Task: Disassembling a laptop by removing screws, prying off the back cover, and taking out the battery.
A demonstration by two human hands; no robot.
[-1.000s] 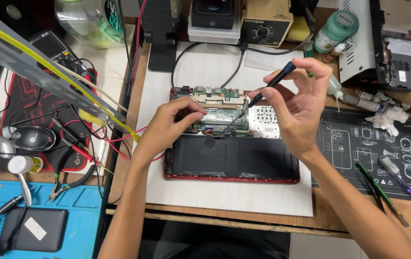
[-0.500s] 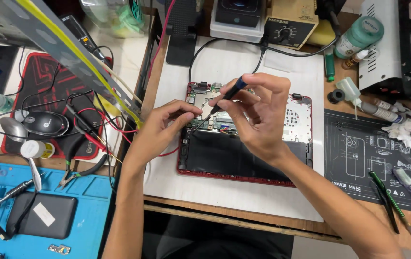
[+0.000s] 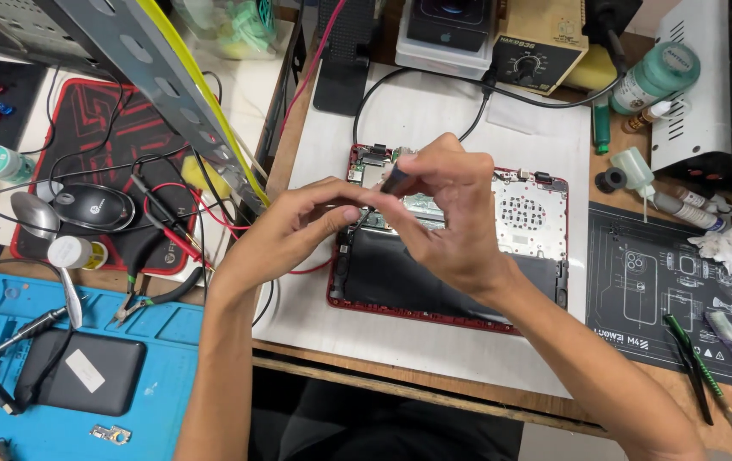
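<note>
Right hand [image 3: 455, 218]: fingers pinched on black screwdriver [image 3: 396, 179]. Left hand [image 3: 285, 230]: fingers narrow, touching the tip area (grip unclear). Directly beneath fingers: opened red tablet [image 3: 536, 222] on desk [image 3: 434, 358].

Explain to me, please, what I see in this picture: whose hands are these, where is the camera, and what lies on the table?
The camera sits on a person's head and looks down at their own two bare hands. The right hand pinches a thin dark tool, probably a screwdriver. The left hand meets it at the fingertips, over an opened red device whose dark battery and circuit board show. The device lies on a white sheet on a wooden bench. Around it lie a black repair mat, a computer mouse, pliers and a blue mat.
</note>
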